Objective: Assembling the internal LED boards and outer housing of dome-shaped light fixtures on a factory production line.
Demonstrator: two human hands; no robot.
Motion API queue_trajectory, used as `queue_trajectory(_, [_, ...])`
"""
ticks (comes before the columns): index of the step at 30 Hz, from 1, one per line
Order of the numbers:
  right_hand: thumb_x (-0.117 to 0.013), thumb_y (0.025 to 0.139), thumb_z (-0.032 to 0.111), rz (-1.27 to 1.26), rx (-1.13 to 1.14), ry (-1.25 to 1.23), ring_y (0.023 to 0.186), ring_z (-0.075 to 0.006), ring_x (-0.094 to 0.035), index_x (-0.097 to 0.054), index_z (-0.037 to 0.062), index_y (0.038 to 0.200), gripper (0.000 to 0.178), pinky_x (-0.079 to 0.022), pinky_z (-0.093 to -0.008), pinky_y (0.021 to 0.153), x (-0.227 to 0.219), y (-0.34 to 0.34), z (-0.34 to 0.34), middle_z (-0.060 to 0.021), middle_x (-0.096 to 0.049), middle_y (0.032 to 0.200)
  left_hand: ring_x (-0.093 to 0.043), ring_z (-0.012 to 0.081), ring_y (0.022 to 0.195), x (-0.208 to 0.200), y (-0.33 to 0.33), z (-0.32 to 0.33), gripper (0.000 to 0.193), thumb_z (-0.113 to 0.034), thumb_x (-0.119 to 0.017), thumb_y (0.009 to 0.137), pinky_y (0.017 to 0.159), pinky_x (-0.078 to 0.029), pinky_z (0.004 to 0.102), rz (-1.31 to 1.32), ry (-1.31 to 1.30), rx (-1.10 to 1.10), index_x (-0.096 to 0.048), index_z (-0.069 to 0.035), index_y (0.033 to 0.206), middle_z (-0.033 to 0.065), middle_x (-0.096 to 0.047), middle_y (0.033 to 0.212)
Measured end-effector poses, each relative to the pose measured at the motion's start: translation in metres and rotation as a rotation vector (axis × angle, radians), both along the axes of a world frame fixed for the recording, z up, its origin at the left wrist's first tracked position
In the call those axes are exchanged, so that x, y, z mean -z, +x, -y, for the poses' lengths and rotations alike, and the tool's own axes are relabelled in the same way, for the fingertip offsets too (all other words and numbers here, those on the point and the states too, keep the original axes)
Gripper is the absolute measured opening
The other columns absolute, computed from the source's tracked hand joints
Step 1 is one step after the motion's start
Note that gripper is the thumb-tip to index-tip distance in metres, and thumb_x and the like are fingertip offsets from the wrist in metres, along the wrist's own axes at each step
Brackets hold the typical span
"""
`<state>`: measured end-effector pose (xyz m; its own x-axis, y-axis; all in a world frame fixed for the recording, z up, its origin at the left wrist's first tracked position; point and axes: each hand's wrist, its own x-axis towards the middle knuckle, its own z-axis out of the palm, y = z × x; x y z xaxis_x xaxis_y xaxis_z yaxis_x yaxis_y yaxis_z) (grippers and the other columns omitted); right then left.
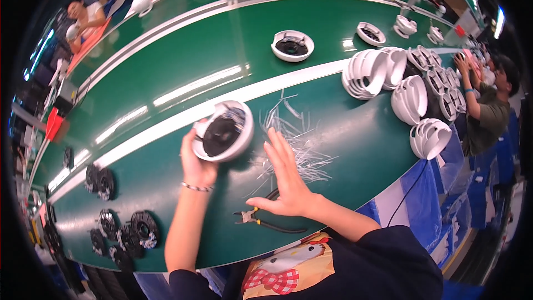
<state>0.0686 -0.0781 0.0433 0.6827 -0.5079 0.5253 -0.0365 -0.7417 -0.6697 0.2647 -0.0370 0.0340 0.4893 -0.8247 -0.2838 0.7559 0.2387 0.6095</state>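
My left hand grips a white round housing by its left side, tilted and raised over the green bench. Inside the housing sits a black round part with wires along its upper edge. My right hand is open, fingers stretched out and thumb apart, holding nothing. It hovers beside a heap of thin whitish plastic strips, perhaps cable ties. Below it lies a pair of cutting pliers with black and yellow handles, partly hidden by the hand.
Several black round parts lie at the bench's left end. Stacks of white shells stand at the right. Beyond a pale rail, a green conveyor carries another filled housing. Co-workers sit at the far left and the right.
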Motion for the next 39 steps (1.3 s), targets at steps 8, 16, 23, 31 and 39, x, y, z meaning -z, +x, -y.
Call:
queue_trajectory(8, [-0.061, 0.063, 0.004, 0.082, 0.701, -0.473, 0.094, -0.0282, -0.051, -0.058, 0.0032, 0.087, 0.024, -0.039, -0.0366, 0.083, -0.029, -0.09, 0.156, -0.012, -0.057, 0.098, -0.051, 0.0267, 0.101, 0.034, 0.161, 0.06, 0.038, -0.031, -0.037, 0.088, 0.083, -0.044, 0.0423, 0.132, 0.191, -0.261, -0.043, -0.001, 0.111, 0.0139, -0.05, 0.112])
queue_trajectory(16, [-0.055, 0.059, -0.002, -0.256, 0.56, -0.724, 0.08, -0.0294, -0.058, -0.061, 0.0025, 0.082, 0.024, -0.046, -0.035, 0.075, -0.054, -0.121, 0.292, -0.0131, -0.061, 0.083, -0.048, 0.0231, 0.104, 0.041, 0.206, 0.047, 0.046, -0.026, -0.056, 0.08, 0.09, -0.036, 0.0306, 1.013, 0.576, -0.529, -0.044, -0.002, 0.117, 0.0132, -0.049, 0.115])
queue_trajectory(23, [-0.056, 0.074, 0.0, -0.218, 0.615, -0.638, 0.078, -0.0215, -0.059, -0.06, -0.0002, 0.089, 0.015, -0.045, -0.0281, 0.07, -0.075, -0.156, 0.28, -0.0116, -0.061, 0.086, -0.054, 0.0304, 0.093, -0.039, 0.199, -0.144, 0.031, -0.014, -0.059, 0.072, 0.083, -0.042, 0.0352, 1.892, 0.923, -0.452, -0.054, -0.002, 0.1, 0.0164, -0.058, 0.097])
queue_trajectory(31, [-0.056, 0.067, -0.006, -0.223, 0.116, -0.317, 0.056, -0.0201, -0.053, -0.058, -0.0017, 0.079, 0.013, -0.042, -0.0263, 0.053, -0.091, -0.063, 0.075, -0.0116, -0.057, 0.068, -0.05, 0.0308, 0.102, -0.028, 0.096, -0.285, 0.046, -0.013, -0.067, 0.064, 0.092, -0.033, 0.0455, 1.733, 1.26, -0.115, -0.051, -0.002, 0.106, 0.0169, -0.055, 0.104])
queue_trajectory(39, [-0.059, 0.067, -0.003, -0.394, -0.181, -0.012, 0.041, -0.0185, -0.05, -0.059, -0.0019, 0.075, 0.009, -0.039, -0.0283, 0.042, -0.033, 0.003, 0.007, -0.0096, -0.05, 0.056, -0.054, 0.029, 0.085, 0.004, 0.058, -0.239, 0.055, -0.021, -0.07, 0.063, 0.089, -0.033, 0.0458, 1.839, 1.313, -0.33, -0.047, 0.003, 0.107, 0.0151, -0.056, 0.09])
